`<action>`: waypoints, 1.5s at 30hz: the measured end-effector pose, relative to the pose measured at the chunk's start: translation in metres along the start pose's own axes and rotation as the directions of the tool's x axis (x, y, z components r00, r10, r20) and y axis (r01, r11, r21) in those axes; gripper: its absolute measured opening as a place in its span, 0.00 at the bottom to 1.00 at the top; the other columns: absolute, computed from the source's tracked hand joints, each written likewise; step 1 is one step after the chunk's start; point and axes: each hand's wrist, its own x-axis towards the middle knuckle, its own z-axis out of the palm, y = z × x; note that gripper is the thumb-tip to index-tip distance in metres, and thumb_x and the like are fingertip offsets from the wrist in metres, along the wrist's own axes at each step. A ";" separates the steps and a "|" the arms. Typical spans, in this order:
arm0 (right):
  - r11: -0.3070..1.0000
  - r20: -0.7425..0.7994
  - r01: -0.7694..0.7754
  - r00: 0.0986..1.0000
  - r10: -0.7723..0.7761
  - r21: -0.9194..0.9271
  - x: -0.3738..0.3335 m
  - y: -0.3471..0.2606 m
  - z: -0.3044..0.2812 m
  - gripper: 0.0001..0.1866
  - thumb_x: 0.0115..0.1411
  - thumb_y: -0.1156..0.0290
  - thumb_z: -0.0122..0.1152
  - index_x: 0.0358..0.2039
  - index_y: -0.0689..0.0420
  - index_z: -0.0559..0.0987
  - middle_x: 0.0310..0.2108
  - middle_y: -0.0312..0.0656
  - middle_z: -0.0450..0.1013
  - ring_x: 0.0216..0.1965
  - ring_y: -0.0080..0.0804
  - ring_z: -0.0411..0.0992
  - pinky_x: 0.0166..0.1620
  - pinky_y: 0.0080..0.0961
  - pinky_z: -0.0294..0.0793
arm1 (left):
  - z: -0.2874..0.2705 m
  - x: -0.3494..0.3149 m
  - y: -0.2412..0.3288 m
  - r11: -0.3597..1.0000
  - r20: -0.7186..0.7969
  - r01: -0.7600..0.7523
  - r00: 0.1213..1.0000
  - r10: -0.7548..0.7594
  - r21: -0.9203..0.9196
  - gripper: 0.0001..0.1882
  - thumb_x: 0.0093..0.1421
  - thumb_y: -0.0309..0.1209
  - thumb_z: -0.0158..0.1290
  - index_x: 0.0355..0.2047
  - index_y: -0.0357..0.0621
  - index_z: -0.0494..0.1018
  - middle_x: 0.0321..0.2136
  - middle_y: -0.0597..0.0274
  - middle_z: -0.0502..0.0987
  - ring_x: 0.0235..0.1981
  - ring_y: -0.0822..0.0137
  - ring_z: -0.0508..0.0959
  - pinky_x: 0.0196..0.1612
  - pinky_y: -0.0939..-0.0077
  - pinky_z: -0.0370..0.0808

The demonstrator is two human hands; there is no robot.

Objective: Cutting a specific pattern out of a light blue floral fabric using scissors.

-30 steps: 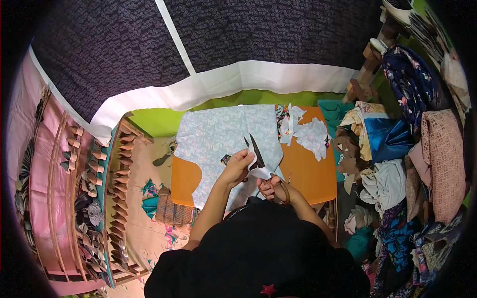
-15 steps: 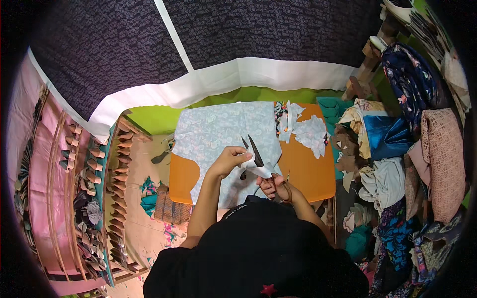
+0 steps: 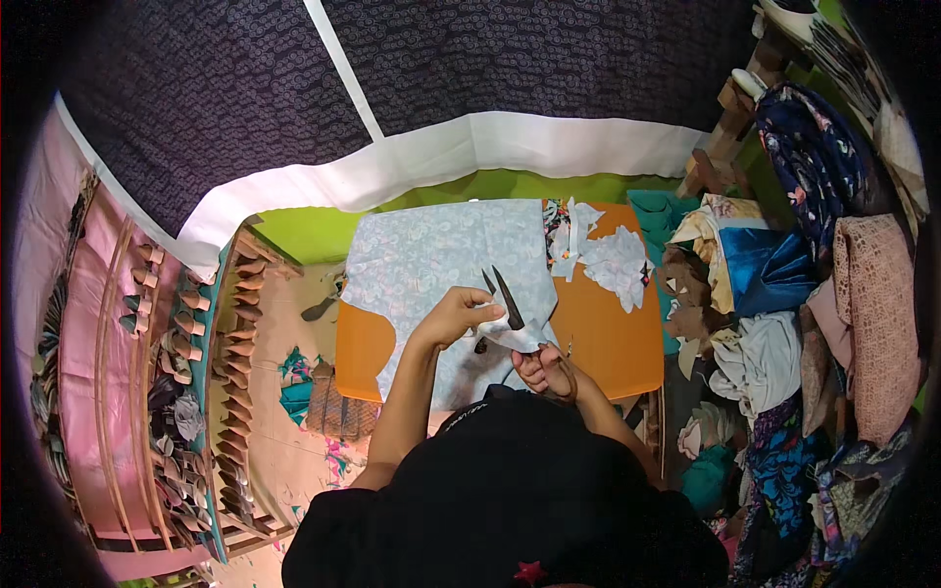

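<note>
My left hand pinches a small white fabric piece between thumb and fingers, over the middle of the table. My right hand is closed round the handles of a large pair of dark scissors. Their blades point away from me, slightly apart, just beyond the left fingertips. The white piece hangs between both hands and partly covers the scissors' middle. Beneath them lies a broad sheet of pale grey-white patterned fabric, with a curved cut edge at its left.
An orange table bears the sheet and, at its far right, white fabric scraps. Piled fabrics crowd the right side. A wooden rack of shoe-shaped forms stands at left. A brown woven bag sits on the floor.
Both hands, with the scissors and the white piece, have shifted very slightly to the right. Both grips are the same.
</note>
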 end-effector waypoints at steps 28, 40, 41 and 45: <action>0.995 0.105 -0.022 0.994 0.011 0.101 0.002 -0.003 0.000 0.45 0.24 0.28 0.50 0.34 0.54 0.64 0.19 0.24 0.50 0.17 0.11 0.46 0.20 0.07 0.47 | 0.003 0.002 -0.010 0.989 0.017 0.012 1.000 -0.009 -0.150 0.09 0.51 0.34 0.52 0.23 0.41 0.72 0.15 0.75 0.66 0.15 0.84 0.61 0.16 0.90 0.55; 0.998 -0.056 -0.024 0.998 0.020 -0.060 0.002 -0.004 -0.002 0.22 0.47 0.49 0.49 0.29 0.56 0.65 0.15 0.24 0.50 0.13 0.11 0.45 0.15 0.09 0.45 | -0.005 -0.005 0.013 0.991 0.001 0.050 0.999 -0.050 0.124 0.11 0.48 0.36 0.56 0.17 0.42 0.73 0.12 0.73 0.67 0.14 0.81 0.62 0.17 0.87 0.57; 0.997 -0.093 -0.030 0.995 0.024 -0.065 0.002 -0.004 -0.003 0.16 0.50 0.56 0.46 0.29 0.56 0.65 0.14 0.24 0.49 0.12 0.11 0.45 0.15 0.09 0.44 | -0.006 -0.004 0.013 0.991 0.002 0.049 0.999 -0.050 0.124 0.11 0.48 0.36 0.56 0.17 0.42 0.73 0.12 0.73 0.67 0.14 0.81 0.62 0.17 0.87 0.57; 0.987 -0.158 -0.129 0.981 0.113 -0.099 0.001 -0.018 0.004 0.12 0.48 0.61 0.44 0.29 0.56 0.66 0.14 0.24 0.50 0.12 0.11 0.45 0.15 0.09 0.44 | -0.008 -0.005 0.014 0.986 0.021 0.044 0.999 -0.048 0.159 0.12 0.47 0.37 0.56 0.16 0.42 0.73 0.11 0.71 0.67 0.13 0.81 0.63 0.16 0.87 0.57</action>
